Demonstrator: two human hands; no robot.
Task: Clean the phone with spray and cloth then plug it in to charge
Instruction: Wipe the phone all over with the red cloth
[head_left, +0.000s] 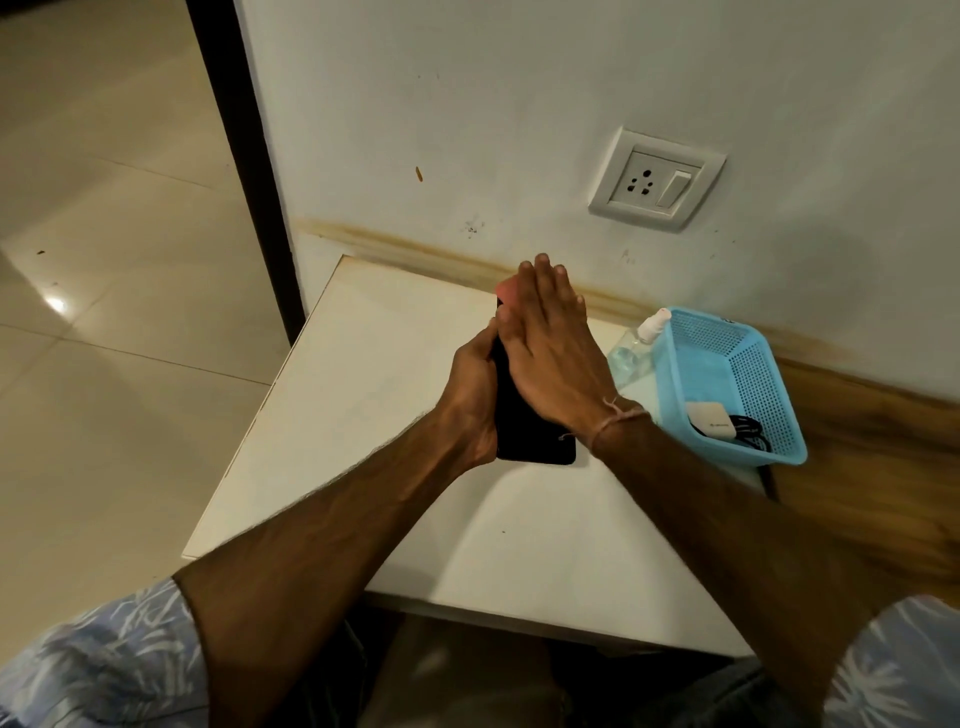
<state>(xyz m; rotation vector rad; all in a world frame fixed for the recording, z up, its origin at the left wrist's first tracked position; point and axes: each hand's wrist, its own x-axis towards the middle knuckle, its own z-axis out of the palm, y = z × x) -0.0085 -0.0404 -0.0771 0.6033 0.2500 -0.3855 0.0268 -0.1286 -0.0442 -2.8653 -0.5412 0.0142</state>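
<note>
A black phone (530, 441) is held above the white table (363, 415), near its middle. My left hand (475, 384) grips the phone along its left edge. My right hand (550, 338) lies flat over the phone's face with straight fingers, pressing a pink cloth (506, 291) whose edge shows by the fingertips. A clear spray bottle (636, 345) with a white nozzle stands just right of my hands, against the basket. A white charger block (709, 420) with a black cable (750, 431) lies inside the basket. The wall socket (655, 179) is above, on the wall.
A blue perforated basket (727, 358) sits at the table's right rear corner against the wall. A wooden surface (883, 467) lies to the right. Tiled floor (104, 312) and a dark door frame (244, 156) are at the left.
</note>
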